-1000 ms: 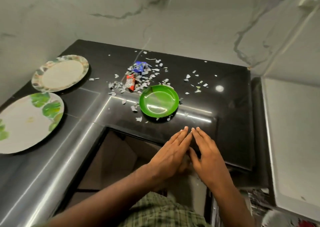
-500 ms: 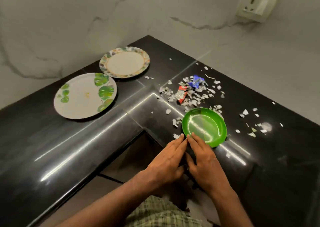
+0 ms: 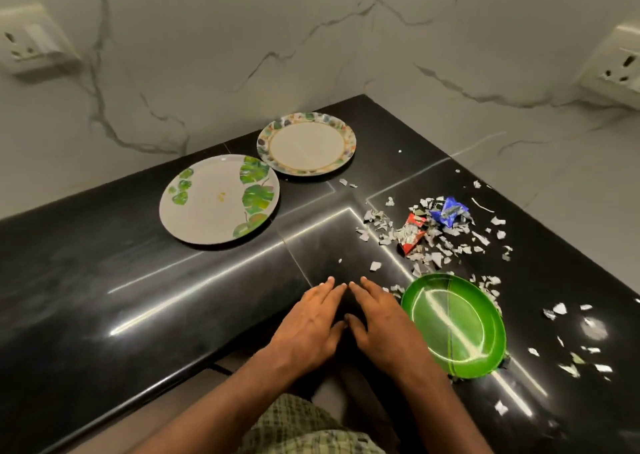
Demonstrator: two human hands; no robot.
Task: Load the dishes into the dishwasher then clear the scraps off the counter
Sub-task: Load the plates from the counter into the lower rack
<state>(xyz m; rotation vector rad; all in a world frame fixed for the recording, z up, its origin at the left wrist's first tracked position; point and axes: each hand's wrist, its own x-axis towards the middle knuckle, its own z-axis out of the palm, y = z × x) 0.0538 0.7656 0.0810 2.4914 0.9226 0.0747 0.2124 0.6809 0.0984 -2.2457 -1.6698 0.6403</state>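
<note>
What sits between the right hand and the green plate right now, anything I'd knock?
Nothing visible blocks it. The right hand lies flat on the counter directly beside the green plate. A few paper scraps lie near the fingertips by the plate's rim.

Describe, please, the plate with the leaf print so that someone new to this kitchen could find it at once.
Start at the black counter that runs along the marbled wall. Two pale plates lie flat near its inner corner, side by side; the leaf-print plate is the larger one, nearer the person. It bears big green leaves on a plain ground, while the smaller plate behind it has a busy multicoloured rim.
</note>
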